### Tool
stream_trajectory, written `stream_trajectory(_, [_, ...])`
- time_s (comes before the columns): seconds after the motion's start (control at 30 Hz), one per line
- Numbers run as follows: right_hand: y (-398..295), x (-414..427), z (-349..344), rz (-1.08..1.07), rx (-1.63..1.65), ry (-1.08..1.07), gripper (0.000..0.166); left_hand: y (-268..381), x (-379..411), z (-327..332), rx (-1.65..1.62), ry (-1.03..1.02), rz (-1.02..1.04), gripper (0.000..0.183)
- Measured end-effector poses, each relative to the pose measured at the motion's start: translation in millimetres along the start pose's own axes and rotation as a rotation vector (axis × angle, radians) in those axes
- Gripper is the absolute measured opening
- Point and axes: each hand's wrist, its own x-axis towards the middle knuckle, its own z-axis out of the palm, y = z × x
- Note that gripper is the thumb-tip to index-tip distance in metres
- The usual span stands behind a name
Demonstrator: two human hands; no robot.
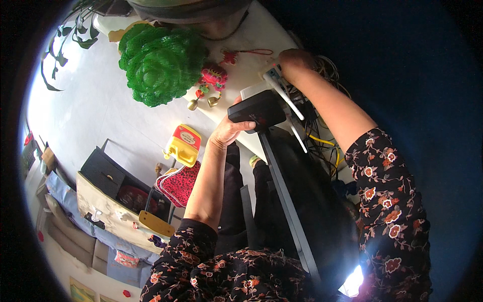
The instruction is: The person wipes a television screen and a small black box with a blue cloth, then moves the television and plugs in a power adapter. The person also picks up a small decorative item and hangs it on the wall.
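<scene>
My left hand (233,126) grips a small black plastic box (258,109), its thumb across the near side and its other fingers mostly hidden underneath. Faint writing marks the box. Behind it lies a white, ribbed-looking device (256,90), partly covered. My right hand (296,62) is bent down beside a white router (273,71) with light antennas (283,96). Its fingers are out of sight, so whether it holds anything is unclear. Tangled cables (326,70) hang near the right wrist, and a yellow cable (320,140) runs lower down.
A green cabbage-shaped ornament (158,68) and an embroidered hanging charm (213,77) with bells lie on the white cabinet top (260,22). A large dark panel with a long frame edge (288,207) stands close to my body. Leftward are a yellow jug (185,141) and a low table (113,209).
</scene>
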Motion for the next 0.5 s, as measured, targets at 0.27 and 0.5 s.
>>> stream_trajectory(0.27, [0, 14, 15, 0.039, 0.043, -0.054, 0.024, -7, 3, -7, -0.005, -0.04, 0.039, 0.072])
stream_trajectory(0.5, [28, 16, 16, 0.18, 0.108, 0.075, 0.034, -12, 6, -9, -0.1, -0.036, 0.0, 0.049])
